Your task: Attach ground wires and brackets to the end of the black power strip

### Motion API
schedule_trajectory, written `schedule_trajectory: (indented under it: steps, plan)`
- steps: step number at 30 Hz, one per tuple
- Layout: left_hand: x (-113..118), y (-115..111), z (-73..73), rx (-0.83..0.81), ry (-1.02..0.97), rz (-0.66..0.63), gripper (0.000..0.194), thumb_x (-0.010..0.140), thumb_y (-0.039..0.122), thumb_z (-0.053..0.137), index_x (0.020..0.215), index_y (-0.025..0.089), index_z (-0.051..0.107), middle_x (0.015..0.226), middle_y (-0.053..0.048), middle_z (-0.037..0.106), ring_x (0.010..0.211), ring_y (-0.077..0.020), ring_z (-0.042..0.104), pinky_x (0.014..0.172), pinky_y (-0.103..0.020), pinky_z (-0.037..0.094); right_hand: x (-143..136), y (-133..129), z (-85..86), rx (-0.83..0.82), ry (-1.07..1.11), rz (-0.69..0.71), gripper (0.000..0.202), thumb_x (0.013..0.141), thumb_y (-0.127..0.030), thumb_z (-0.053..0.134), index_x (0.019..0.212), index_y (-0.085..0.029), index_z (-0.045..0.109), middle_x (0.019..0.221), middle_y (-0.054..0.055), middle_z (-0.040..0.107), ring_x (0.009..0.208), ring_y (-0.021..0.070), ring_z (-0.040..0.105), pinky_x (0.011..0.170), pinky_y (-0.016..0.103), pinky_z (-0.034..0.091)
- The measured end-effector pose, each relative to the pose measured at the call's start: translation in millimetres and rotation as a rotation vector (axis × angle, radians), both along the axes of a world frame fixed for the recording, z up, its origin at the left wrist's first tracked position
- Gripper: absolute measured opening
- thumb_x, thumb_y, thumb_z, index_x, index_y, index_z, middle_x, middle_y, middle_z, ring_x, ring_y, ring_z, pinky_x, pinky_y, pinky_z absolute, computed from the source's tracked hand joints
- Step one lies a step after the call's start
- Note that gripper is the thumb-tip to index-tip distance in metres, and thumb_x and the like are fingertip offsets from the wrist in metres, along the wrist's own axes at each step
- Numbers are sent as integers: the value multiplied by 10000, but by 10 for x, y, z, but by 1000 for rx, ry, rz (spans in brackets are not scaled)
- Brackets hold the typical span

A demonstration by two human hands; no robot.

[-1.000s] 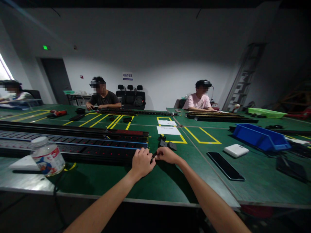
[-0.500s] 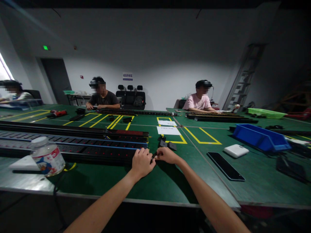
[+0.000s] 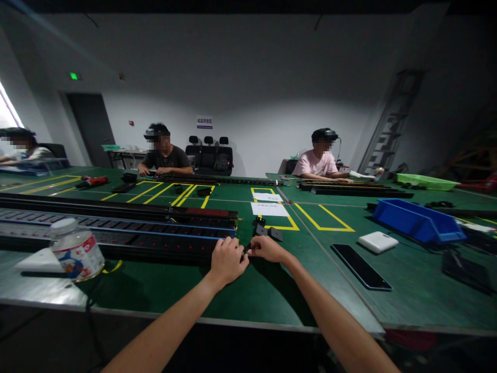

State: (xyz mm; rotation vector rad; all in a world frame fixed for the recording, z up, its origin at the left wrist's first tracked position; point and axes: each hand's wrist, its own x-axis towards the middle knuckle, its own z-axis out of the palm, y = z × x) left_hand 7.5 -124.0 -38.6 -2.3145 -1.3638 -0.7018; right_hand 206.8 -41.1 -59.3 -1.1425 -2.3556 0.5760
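Several long black strips with red dots (image 3: 155, 245) lie side by side on the green table, their right ends near my hands. My left hand (image 3: 228, 262) is closed around the right end of the nearest strip. Just right of it, my right hand (image 3: 267, 249) pinches something small and dark at that end; the fingers hide what it is. Small black block-shaped parts (image 3: 275, 234) lie right behind my right hand. White paper sheets (image 3: 268, 209) rest beyond them, inside yellow tape lines.
A clear jar (image 3: 76, 249) stands at left. On the right are a phone (image 3: 361, 266), a white case (image 3: 378, 242) and a blue bin (image 3: 418, 221). Across the table, two people work at more black strips (image 3: 355, 190); a third person sits far left. A green tray (image 3: 426, 181) is behind.
Both my hands stay in the same place and grip. Across the table at right, a co-worker's white-covered hand has shifted a little; otherwise the scene looks the same.
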Motion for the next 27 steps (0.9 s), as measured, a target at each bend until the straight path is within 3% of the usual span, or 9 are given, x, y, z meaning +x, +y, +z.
schedule_trajectory:
  steps: [27]
  plan:
    - [0,5,-9,13,-1,1,199,873,339,588,830,182,702,912,-89,638,940,-260,531,799,-418,367,10,20,-6,-3,-4,8,178,793,-320,740,772,-160,666,662,-7,626,613,127,532,536,220,314]
